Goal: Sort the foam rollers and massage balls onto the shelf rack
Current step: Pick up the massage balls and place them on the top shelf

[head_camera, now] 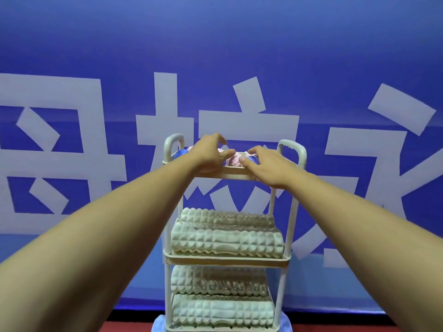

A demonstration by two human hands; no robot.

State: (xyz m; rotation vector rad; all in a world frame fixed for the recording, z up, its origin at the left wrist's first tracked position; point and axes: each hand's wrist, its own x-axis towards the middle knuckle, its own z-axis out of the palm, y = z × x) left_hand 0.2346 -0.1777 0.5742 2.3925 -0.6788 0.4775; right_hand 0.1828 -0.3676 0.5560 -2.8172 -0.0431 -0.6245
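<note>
Reaching: both arms stretch to the rack's (pixel 225 261) top tray (pixel 224 175).
Left hand (pixel 211 154): fingers curled over pink and blue balls (pixel 232 160) in the tray; grip cannot be told.
Right hand (pixel 266 165): fingers bent down on a blue ball (pixel 254 160) just beside the left hand; hold unclear.
Rollers, below hands: two (pixel 226 240) on the middle tray, two (pixel 221 310) on the bottom tray.
Behind hands: blue banner (pixel 239 44) with pale characters.

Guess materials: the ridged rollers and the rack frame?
Rollers: likely foam, matte pale grey-green, moulded grid of ridges and bumps, no shine. Rack frame: looks like cream plastic or coated metal, smooth, slightly glossy tubes; can't tell which.
</note>
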